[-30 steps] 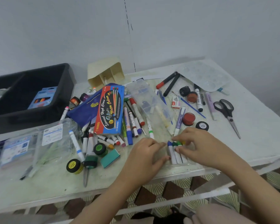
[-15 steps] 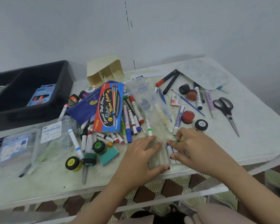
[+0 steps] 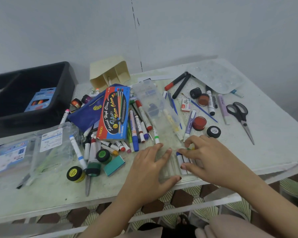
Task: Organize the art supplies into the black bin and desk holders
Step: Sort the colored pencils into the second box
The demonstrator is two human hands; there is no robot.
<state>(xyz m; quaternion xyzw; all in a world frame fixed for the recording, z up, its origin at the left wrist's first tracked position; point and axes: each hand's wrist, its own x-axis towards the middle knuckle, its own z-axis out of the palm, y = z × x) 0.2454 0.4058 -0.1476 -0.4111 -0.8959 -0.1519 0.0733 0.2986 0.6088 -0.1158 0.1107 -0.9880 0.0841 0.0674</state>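
Both hands sit at the near edge of the table [image 3: 273,143], on a small clear case [image 3: 169,169]. My left hand [image 3: 150,169] lies flat on the case, fingers straight and spread, thumb at its near edge, gripping nothing. My right hand [image 3: 212,158] arches over the white sticks [image 3: 180,160] in the case's right side, forefinger tip at the blue-capped end, thumb at the near end, pinching them lengthwise. The other fingers are curled, with green and yellow tips just showing under them.

The black bin [image 3: 24,123] is far left on the table, well apart from both hands, and a blue pencil box [image 3: 40,99] lies inside it. The cream desk holder [image 3: 110,73] is at the back, tipped on its side with its openings facing me. One pen shows inside it.

The rest is loose clutter — a red-and-blue watercolour box [image 3: 113,114] on top of a marker pile, and just right of it a long clear box [image 3: 155,107]. Scissors [image 3: 239,115] lie far right, and a red paint pot [image 3: 199,123] is near my right hand. A yellow paint pot [image 3: 75,174] and a teal eraser [image 3: 113,165] are left of my left hand. There is a clear palette [image 3: 215,78] at the back right.
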